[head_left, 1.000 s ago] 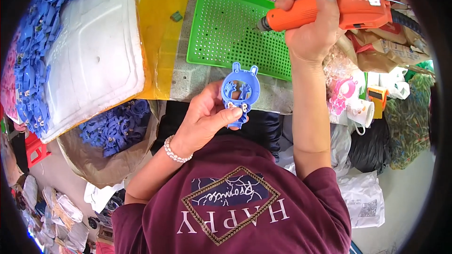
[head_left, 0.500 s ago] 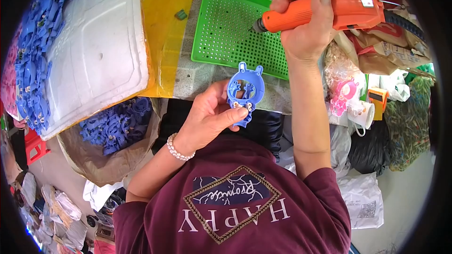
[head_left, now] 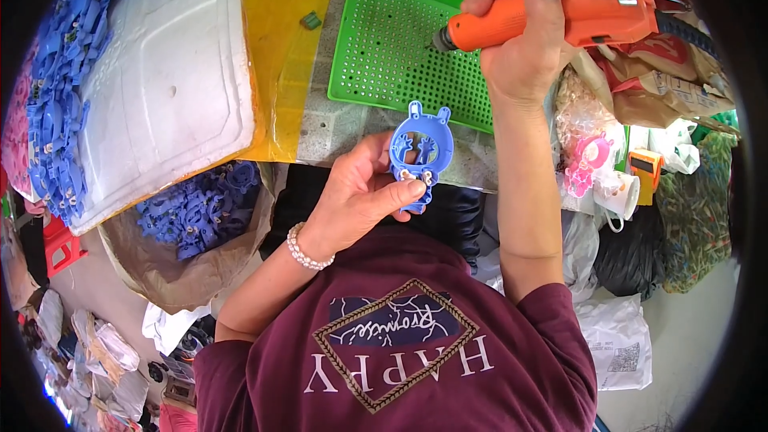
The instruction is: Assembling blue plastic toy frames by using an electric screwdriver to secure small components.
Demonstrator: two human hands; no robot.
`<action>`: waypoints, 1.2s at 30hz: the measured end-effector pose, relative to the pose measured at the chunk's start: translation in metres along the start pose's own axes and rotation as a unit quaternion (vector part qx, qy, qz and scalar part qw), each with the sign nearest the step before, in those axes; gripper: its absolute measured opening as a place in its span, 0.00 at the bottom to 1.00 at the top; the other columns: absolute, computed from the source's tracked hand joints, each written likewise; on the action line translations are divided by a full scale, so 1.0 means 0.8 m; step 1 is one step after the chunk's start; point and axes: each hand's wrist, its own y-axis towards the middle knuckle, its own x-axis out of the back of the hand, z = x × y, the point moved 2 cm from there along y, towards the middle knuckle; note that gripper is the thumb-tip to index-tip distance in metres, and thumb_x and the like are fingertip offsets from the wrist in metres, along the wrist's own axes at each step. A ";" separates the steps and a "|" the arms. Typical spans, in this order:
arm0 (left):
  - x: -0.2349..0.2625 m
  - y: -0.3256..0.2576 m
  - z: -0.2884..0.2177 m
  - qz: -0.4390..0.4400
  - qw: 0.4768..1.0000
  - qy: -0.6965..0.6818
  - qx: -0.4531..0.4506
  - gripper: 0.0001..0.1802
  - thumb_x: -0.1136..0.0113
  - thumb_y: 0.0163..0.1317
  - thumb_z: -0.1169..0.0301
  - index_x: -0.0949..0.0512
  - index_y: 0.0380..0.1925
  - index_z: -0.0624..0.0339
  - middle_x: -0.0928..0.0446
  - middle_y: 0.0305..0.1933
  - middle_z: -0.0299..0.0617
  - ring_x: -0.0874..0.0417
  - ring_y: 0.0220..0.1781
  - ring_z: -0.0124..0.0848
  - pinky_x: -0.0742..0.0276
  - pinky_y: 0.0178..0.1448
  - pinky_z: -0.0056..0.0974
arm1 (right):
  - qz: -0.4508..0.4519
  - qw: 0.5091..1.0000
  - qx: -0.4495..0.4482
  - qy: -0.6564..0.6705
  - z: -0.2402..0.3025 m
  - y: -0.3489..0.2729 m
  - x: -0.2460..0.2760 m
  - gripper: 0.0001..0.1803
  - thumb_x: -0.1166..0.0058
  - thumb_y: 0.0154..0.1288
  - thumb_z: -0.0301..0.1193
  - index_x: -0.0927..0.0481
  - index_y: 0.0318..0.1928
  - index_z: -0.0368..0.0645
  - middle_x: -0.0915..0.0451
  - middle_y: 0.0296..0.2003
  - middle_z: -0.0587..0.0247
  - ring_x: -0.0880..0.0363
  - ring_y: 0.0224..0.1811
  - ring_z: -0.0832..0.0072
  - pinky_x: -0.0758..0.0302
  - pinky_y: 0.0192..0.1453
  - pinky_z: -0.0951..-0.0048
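- Two hands are busy: left hand (head_left: 360, 196) pinches the blue animal-shaped plastic shell (head_left: 421, 152) above the table (head_left: 336, 124) edge by fingertips only; it could twist loose.
- Right hand (head_left: 524, 40) wraps the orange electric screwdriver (head_left: 560, 12) over the green perforated tray (head_left: 400, 48); its bit could slip toward fingers.

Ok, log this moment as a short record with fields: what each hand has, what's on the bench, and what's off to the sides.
left hand: grips a blue animal-shaped plastic shell, open side up, at the bench edge
right hand: wrapped around an orange electric screwdriver, tip raised above the green perforated tray, apart from the shell
bench: white foam slab on a yellow sheet
left side: brown bag of blue parts
right side: pink plastic piece
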 end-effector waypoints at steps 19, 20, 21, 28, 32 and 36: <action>-0.005 0.005 0.004 -0.037 0.998 0.013 -0.039 0.20 0.39 0.56 0.77 0.31 0.48 0.67 0.23 0.36 0.38 0.20 0.33 0.23 0.22 0.30 0.27 | 0.134 0.924 -0.241 -0.264 0.100 -0.059 -0.103 0.41 0.50 0.52 0.65 0.35 0.58 0.52 0.32 0.40 0.65 0.31 0.32 0.75 0.39 0.40 0.67; -0.006 0.006 0.005 -0.035 0.998 0.011 -0.043 0.20 0.39 0.56 0.77 0.31 0.48 0.66 0.23 0.36 0.37 0.20 0.33 0.22 0.22 0.31 0.27 | 0.134 0.924 -0.240 -0.264 0.102 -0.064 -0.106 0.41 0.50 0.52 0.65 0.35 0.58 0.52 0.32 0.40 0.65 0.31 0.32 0.75 0.39 0.40 0.67; -0.004 0.004 0.008 -0.040 0.998 0.012 -0.044 0.20 0.39 0.56 0.77 0.31 0.48 0.66 0.23 0.36 0.37 0.20 0.33 0.22 0.22 0.31 0.27 | 0.138 0.920 -0.250 -0.270 0.100 -0.071 -0.109 0.41 0.50 0.52 0.66 0.35 0.58 0.53 0.31 0.40 0.66 0.30 0.33 0.75 0.37 0.41 0.66; -0.005 0.002 0.012 -0.059 0.996 0.010 -0.062 0.20 0.38 0.55 0.78 0.30 0.48 0.66 0.23 0.36 0.37 0.20 0.33 0.22 0.20 0.31 0.27 | 0.070 0.918 -0.252 -0.298 0.094 -0.092 -0.114 0.41 0.50 0.49 0.68 0.35 0.57 0.56 0.31 0.38 0.68 0.30 0.32 0.76 0.36 0.41 0.67; -0.007 0.003 0.011 -0.061 0.997 0.010 -0.056 0.19 0.39 0.55 0.78 0.30 0.48 0.66 0.23 0.36 0.37 0.20 0.33 0.22 0.20 0.31 0.27 | 0.012 0.917 -0.250 -0.310 0.087 -0.103 -0.114 0.41 0.50 0.48 0.69 0.35 0.57 0.57 0.32 0.36 0.69 0.30 0.31 0.77 0.36 0.40 0.67; -0.009 0.001 0.010 -0.068 0.996 0.010 -0.059 0.19 0.39 0.55 0.79 0.30 0.47 0.66 0.23 0.35 0.36 0.20 0.33 0.22 0.20 0.31 0.27 | -0.030 0.915 -0.249 -0.315 0.079 -0.111 -0.121 0.42 0.50 0.47 0.70 0.36 0.56 0.58 0.32 0.34 0.70 0.30 0.30 0.77 0.36 0.40 0.67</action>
